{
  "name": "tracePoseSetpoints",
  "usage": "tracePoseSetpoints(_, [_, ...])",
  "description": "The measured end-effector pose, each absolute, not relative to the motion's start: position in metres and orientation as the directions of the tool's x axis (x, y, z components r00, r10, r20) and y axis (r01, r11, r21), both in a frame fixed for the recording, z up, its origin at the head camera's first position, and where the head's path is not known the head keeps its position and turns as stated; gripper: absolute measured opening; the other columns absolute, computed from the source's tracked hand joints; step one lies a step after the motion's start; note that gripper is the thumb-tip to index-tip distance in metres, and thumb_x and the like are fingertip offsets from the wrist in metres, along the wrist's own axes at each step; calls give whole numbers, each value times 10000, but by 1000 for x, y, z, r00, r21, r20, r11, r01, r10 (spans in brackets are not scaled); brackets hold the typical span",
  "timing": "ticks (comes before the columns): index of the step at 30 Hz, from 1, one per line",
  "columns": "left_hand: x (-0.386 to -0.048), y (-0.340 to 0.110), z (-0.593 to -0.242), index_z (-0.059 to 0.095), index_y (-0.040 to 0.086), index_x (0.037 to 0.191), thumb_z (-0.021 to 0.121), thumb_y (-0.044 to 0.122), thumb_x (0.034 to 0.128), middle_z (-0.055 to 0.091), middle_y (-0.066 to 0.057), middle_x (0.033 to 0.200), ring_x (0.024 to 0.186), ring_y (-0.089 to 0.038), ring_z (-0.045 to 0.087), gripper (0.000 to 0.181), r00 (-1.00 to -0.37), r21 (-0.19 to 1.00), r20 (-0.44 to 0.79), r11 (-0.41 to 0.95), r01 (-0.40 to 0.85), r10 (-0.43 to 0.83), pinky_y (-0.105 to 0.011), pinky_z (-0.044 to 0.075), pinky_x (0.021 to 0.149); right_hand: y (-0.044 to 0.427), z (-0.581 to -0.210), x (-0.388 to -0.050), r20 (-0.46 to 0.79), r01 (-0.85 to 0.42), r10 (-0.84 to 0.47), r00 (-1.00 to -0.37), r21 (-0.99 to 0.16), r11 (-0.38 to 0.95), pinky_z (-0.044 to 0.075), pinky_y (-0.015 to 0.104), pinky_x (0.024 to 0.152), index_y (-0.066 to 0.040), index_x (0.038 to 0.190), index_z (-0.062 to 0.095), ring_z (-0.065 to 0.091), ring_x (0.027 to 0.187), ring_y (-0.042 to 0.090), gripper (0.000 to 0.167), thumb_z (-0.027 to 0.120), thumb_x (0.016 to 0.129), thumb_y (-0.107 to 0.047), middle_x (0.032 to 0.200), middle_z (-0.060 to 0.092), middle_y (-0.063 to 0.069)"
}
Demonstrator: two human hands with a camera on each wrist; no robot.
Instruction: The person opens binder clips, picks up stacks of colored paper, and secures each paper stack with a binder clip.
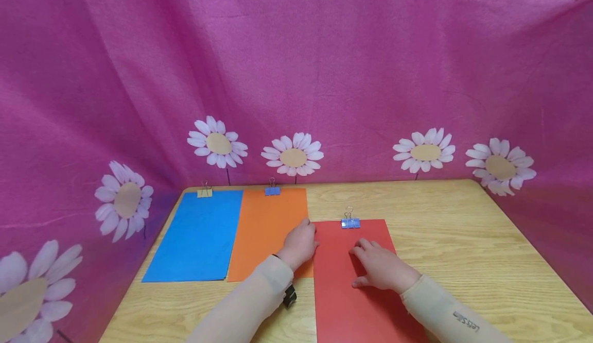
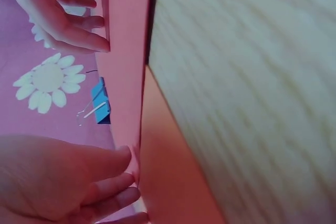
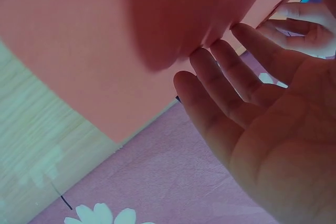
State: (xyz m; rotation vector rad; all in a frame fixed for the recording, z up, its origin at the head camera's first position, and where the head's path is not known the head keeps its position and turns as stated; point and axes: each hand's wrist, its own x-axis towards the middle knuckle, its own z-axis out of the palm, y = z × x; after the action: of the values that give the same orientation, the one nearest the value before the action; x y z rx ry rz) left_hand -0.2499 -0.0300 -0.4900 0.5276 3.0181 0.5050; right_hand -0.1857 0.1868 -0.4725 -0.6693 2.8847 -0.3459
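My left hand (image 1: 298, 242) is at the left edge of the red sheet (image 1: 347, 302), above the orange sheet (image 1: 266, 235). In the left wrist view its thumb and fingers (image 2: 113, 200) are loosely bent and touch the red edge. My right hand (image 1: 382, 268) rests fingertips down on the red sheet, right of its middle; in the right wrist view its fingers (image 3: 210, 87) are spread and slightly bent. A blue binder clip (image 1: 350, 223) grips the red sheet's far edge, its wire handles upright. The red sheet lies slightly over the orange one's right side.
A blue sheet (image 1: 194, 235) with a yellow binder clip (image 1: 205, 193) lies at the left. Another blue binder clip (image 1: 272, 191) sits on the orange sheet's far edge. The wooden table (image 1: 468, 240) is bordered by a magenta flowered cloth (image 1: 352, 75).
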Motion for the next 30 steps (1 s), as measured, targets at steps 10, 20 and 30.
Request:
tracePoseSetpoints(10, [-232, -33, -479, 633, -3, 1308, 729, 261, 964, 590, -115, 1135, 929, -240, 612, 444, -941, 195, -40, 926, 323, 337, -364, 564, 831, 191, -473, -183, -91, -421, -460, -883, -279, 863, 541, 502, 948, -15, 1282, 639, 557, 1097, 298, 681, 913, 766, -363, 1209, 573, 117])
tracePoseSetpoints(20, [-200, -39, -459, 636, 9, 1254, 719, 290, 964, 574, -124, 1066, 846, -280, 595, 412, -936, 137, -91, 935, 327, 341, -410, 550, 739, 197, -468, -166, -75, -498, -537, -840, -283, 819, 522, 521, 959, -65, 1296, 639, 548, 1122, 277, 668, 896, 780, -401, 1223, 566, 82])
tracePoseSetpoints(30, [-185, -51, -467, 645, 26, 1166, 743, 304, 941, 580, -104, 1024, 807, -270, 596, 371, -932, 95, -68, 932, 349, 356, -394, 543, 688, 198, -463, -139, -105, -530, -567, -817, -252, 810, 535, 469, 924, -96, 1296, 625, 550, 1083, 235, 726, 912, 737, -460, 1230, 546, 43])
